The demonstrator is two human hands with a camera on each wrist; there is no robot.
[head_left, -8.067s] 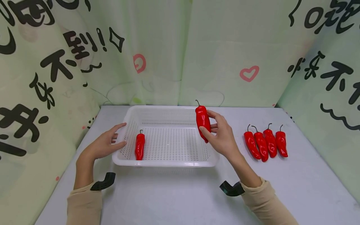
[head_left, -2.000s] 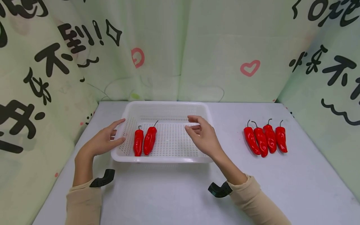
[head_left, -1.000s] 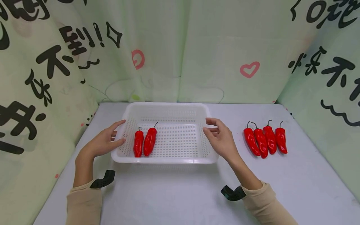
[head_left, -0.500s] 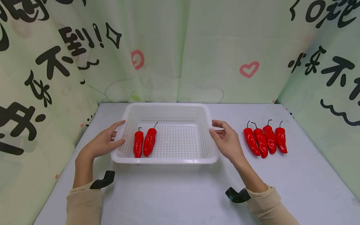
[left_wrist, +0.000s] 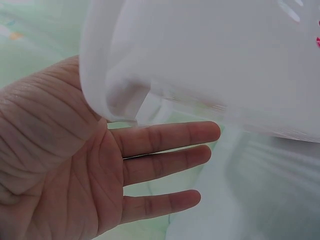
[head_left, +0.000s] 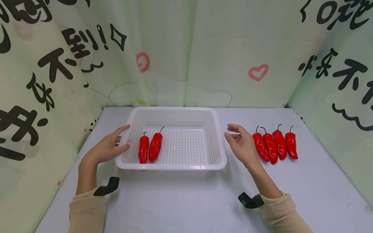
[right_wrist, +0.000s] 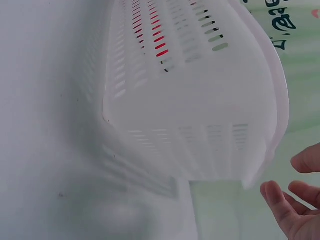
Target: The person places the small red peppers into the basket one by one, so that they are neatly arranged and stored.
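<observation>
A white perforated plastic basket stands on the table with two red chili peppers, one at the left and one beside it, both stems pointing away. My left hand rests at its left rim; in the left wrist view, straight fingers extend below the basket's rim. To the right of the basket, my right hand is raised, fingers loosely bent with nothing between them. Several more red chili peppers lie side by side just beyond it.
The white table is enclosed by pale green curtains with black lettering and pink hearts. The right wrist view shows the basket's slotted side, with red showing through slots. Black wrist mounts sit by both sleeves.
Earlier my right hand held a chili pepper over the basket; that pepper now lies inside beside the first. The emptied right hand has moved right, out past the basket's rim. My left hand stays put.
</observation>
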